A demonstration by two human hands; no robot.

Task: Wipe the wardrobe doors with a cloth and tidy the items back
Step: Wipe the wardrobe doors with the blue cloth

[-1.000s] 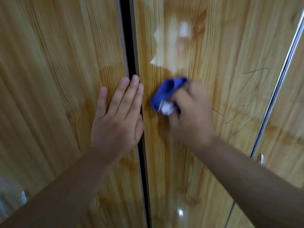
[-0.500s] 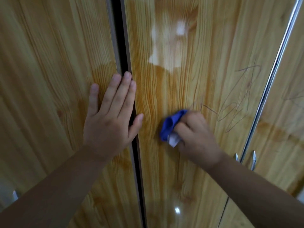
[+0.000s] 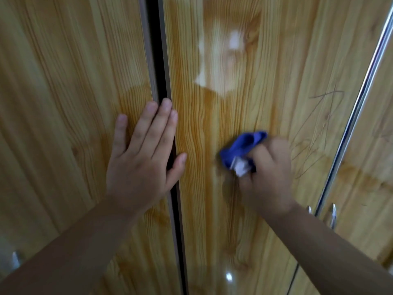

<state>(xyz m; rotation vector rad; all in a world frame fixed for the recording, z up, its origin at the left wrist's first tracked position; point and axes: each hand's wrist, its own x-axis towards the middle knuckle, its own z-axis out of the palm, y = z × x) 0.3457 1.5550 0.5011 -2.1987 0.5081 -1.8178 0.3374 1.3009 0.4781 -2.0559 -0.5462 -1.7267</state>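
Glossy wood-grain wardrobe doors fill the view. My left hand [image 3: 140, 158] lies flat with straight fingers on the left door [image 3: 70, 124], its fingertips and thumb reaching over the dark gap [image 3: 158, 60] onto the middle door [image 3: 234, 220]. My right hand [image 3: 270, 173] grips a bunched blue cloth [image 3: 242, 147] with a white tag and presses it against the middle door. Thin pen scribbles [image 3: 314, 133] mark the door just right of the cloth.
A chrome strip [image 3: 359, 107] runs down the right edge of the middle door, with two small metal handles [image 3: 331, 213] near its lower part. Another metal handle [image 3: 14, 258] shows at the lower left. A further door [image 3: 378, 167] lies at the far right.
My right hand swept the cloth down the middle door from beside the gap and now sits slightly further right, nearer the scribbles. My left hand has stayed flat across the gap.
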